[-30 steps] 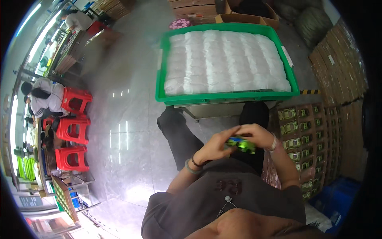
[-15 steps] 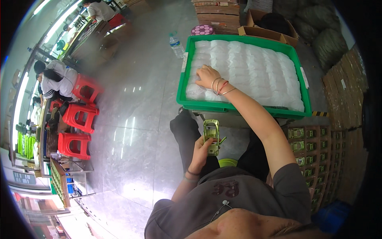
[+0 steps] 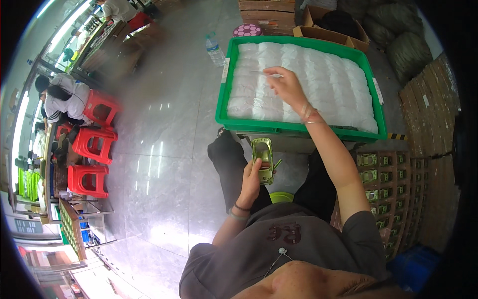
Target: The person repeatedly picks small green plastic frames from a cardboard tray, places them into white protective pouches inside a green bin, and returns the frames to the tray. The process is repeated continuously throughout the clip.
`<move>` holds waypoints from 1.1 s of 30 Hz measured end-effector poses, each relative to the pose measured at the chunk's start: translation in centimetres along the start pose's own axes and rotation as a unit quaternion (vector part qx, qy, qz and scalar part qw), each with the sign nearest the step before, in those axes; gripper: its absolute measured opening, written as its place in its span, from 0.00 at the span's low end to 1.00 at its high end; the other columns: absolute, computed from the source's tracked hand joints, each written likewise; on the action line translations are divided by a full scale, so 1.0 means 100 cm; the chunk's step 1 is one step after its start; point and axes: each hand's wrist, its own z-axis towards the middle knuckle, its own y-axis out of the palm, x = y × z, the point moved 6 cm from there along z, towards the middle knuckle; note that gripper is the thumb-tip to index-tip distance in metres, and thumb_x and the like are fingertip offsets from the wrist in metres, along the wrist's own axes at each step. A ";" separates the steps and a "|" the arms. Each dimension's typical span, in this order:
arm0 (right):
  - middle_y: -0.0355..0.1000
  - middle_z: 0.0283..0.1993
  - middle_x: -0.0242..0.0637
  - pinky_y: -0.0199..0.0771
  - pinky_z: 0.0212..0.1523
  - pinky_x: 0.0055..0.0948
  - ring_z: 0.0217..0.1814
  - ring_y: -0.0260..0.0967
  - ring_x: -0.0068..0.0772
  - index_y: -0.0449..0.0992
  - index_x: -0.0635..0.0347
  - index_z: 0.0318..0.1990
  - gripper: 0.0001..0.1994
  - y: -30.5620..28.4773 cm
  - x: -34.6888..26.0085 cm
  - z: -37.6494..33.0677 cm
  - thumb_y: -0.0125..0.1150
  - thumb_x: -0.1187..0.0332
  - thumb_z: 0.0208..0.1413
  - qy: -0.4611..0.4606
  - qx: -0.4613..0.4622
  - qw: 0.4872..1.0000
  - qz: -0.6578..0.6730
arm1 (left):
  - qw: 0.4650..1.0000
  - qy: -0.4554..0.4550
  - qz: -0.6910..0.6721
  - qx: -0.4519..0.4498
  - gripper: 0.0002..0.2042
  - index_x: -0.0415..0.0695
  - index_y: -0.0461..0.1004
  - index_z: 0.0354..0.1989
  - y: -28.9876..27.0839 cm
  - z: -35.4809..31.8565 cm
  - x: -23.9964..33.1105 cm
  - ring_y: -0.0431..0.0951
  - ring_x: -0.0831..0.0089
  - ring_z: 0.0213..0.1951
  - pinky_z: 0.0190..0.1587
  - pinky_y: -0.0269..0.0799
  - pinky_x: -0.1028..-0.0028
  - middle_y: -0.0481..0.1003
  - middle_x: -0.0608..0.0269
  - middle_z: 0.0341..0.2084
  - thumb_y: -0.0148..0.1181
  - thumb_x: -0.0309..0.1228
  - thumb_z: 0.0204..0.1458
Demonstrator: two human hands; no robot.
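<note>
A shallow green tray (image 3: 298, 127) stands in front of me, packed with rows of white, soft-looking wrapped pieces (image 3: 318, 94). My right hand (image 3: 286, 87) is raised over the left part of these rows, its fingers loosely bent and apart. A thin pale streak shows at its fingertips; I cannot make out what it is. Below the tray, above my lap, my left hand (image 3: 251, 180) is closed round the lower part of a lime-green frame-shaped part (image 3: 262, 147). This part has open windows and a small lever sticking out at its right side.
On my right, brown racks with compartments (image 3: 381, 192) hold several similar green parts. A water bottle (image 3: 215, 52) and a pink-and-white patterned stool (image 3: 247, 30) stand beyond the tray's left corner. Red stools (image 3: 88, 180) and people at benches are at far left.
My right hand has lifted off the wrapped pieces and moved a little right. My left hand still holds the green part, and the whole view has shifted slightly.
</note>
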 end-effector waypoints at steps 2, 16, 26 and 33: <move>0.74 0.36 0.38 0.64 0.23 0.20 0.23 0.64 0.17 0.74 0.69 0.42 0.12 -0.021 -0.006 -0.027 0.55 0.67 0.57 0.102 -0.004 0.982 0.156 | 0.999 -0.016 -0.034 -0.034 0.21 0.35 0.67 0.46 0.005 0.004 -0.006 0.78 0.68 0.30 0.30 0.73 0.75 0.75 0.54 0.32 0.39 0.44 0.63; 0.75 0.31 0.33 0.70 0.25 0.18 0.24 0.70 0.17 0.73 0.66 0.34 0.07 -0.050 -0.018 -0.187 0.65 0.75 0.51 0.168 0.050 0.973 0.153 | 0.987 -0.082 -0.100 -0.095 0.32 0.37 0.65 0.52 0.053 0.002 -0.017 0.78 0.65 0.36 0.36 0.73 0.70 0.74 0.53 0.38 0.33 0.57 0.61; 0.72 0.31 0.41 0.73 0.29 0.34 0.30 0.72 0.42 0.74 0.59 0.38 0.11 -0.021 -0.047 -0.180 0.64 0.66 0.48 -0.058 -0.077 0.948 -0.305 | 0.994 -0.030 0.015 -0.102 0.30 0.37 0.67 0.47 0.059 -0.003 -0.016 0.78 0.67 0.35 0.36 0.74 0.73 0.74 0.54 0.36 0.29 0.54 0.63; 0.72 0.29 0.40 0.72 0.31 0.36 0.30 0.72 0.43 0.74 0.58 0.38 0.07 -0.021 -0.044 -0.172 0.58 0.71 0.52 -0.027 -0.122 0.954 -0.271 | 0.996 -0.061 -0.002 -0.060 0.31 0.33 0.66 0.45 0.057 -0.006 -0.018 0.79 0.66 0.34 0.35 0.75 0.73 0.74 0.50 0.34 0.28 0.53 0.63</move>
